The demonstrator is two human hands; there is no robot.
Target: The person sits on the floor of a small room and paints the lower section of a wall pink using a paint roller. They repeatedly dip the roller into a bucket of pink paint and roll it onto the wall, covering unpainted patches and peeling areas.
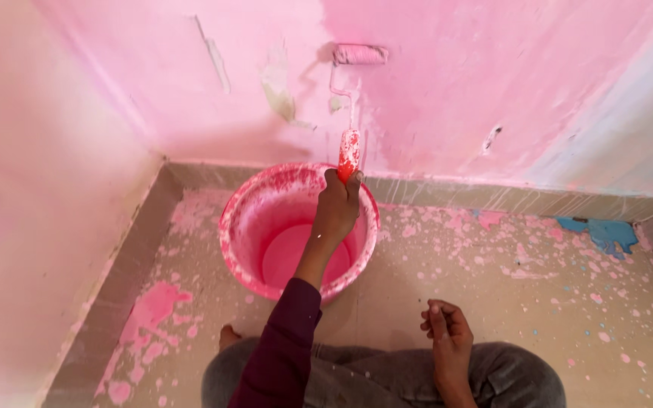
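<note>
The person sits low on the floor (493, 287), facing a corner where two pink-painted walls meet. The left hand (338, 204) is raised out in front and wrapped tight around the red, paint-flecked handle (348, 153) of a paint roller (360, 54). The roller's pink sleeve lies flat against the far wall (447, 83), high above the hand, with its thin wire frame running down to the handle. The arm wears a dark maroon sleeve (285, 340).

Directly beneath that arm stands a pink bucket (245, 227), on the floor just in front of the far wall, near the corner. A shallow pool of pink paint (289, 253) lies in its bottom, and its rim and inner wall are smeared with paint.

The right hand (447, 332) holds nothing. It rests on the person's right knee, near the bottom of the view, with the fingers loosely curled. The legs are in grey trousers (508, 378), and part of a bare foot (228, 335) shows at the left knee.

The tan floor is spattered with pink drips, with a larger pink smear (149, 306) at the near left and a blue patch (602, 233) at the far right by the wall's grey base strip.
</note>
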